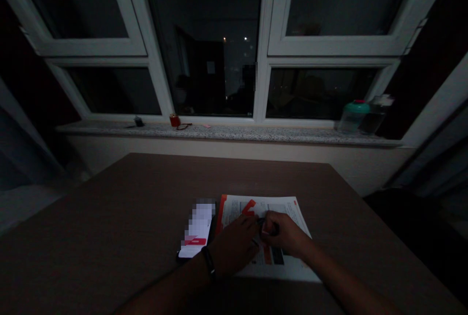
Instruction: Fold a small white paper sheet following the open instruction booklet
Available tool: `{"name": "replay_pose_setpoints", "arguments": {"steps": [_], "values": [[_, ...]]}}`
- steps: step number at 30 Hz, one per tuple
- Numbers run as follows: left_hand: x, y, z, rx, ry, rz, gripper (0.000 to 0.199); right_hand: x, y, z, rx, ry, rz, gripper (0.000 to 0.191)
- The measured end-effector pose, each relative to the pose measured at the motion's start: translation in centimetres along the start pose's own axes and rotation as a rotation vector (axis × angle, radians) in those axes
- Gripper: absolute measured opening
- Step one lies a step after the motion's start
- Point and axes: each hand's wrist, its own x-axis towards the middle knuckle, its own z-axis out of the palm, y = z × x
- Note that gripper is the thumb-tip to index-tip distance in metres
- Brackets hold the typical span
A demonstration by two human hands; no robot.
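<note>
- The printed booklet [292,268] lies on the worktop [146,207], under both hands.
- The right hand [287,234], above the booklet's middle, is closed around a small dark-and-pinkish item [269,230], too dim to identify.
- The left hand [234,244] reaches over the booklet's left half, beside the right hand; its grip I cannot tell.
- The lit smartphone [203,217] lies just left of the booklet.
- Beyond the booklet, the windowsill [234,132] bears a teal-topped container [353,117].

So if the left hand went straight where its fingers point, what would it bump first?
Likely the right hand or the small dark thing by its fingers, just past the left hand; too dim to judge depth.
</note>
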Motion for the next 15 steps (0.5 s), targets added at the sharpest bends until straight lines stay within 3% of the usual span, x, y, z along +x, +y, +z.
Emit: {"name": "replay_pose_setpoints", "arguments": {"steps": [5,15], "values": [[0.0,0.1,0.1,-0.005,0.007,-0.005,0.048,0.0,-0.2,0.0,-0.025,-0.002,-0.026,0.018],[-0.1,0.2,-0.2,0.015,0.008,0.016,0.053,1.2,0.5,0.0,-0.165,0.24,-0.029,0.02]]}}
